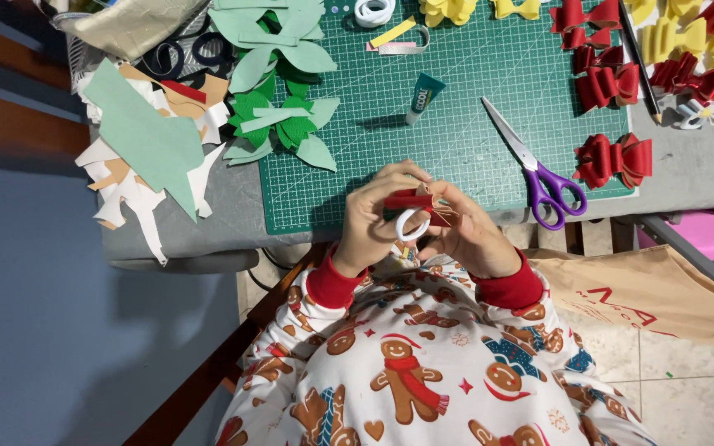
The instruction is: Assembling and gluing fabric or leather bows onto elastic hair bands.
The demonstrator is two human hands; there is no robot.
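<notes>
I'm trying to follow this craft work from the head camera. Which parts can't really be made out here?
- The red piece: mostly covered by the left hand and right hand, shape unclear.
- The white ring: partly behind fingers, so tape roll or not is unclear.
- Yellow bows: cut off by the top edge.
- Glue tube: its print is too small.
- Black scissors: blades buried under paper scraps.

Matt green cutting mat [456, 140] with printed grid, scissors [530, 165] with shiny metal blades and glossy purple plastic handles, matt foam-like red bows [613, 158], soft printed cloth sleeves [423, 363]
</notes>
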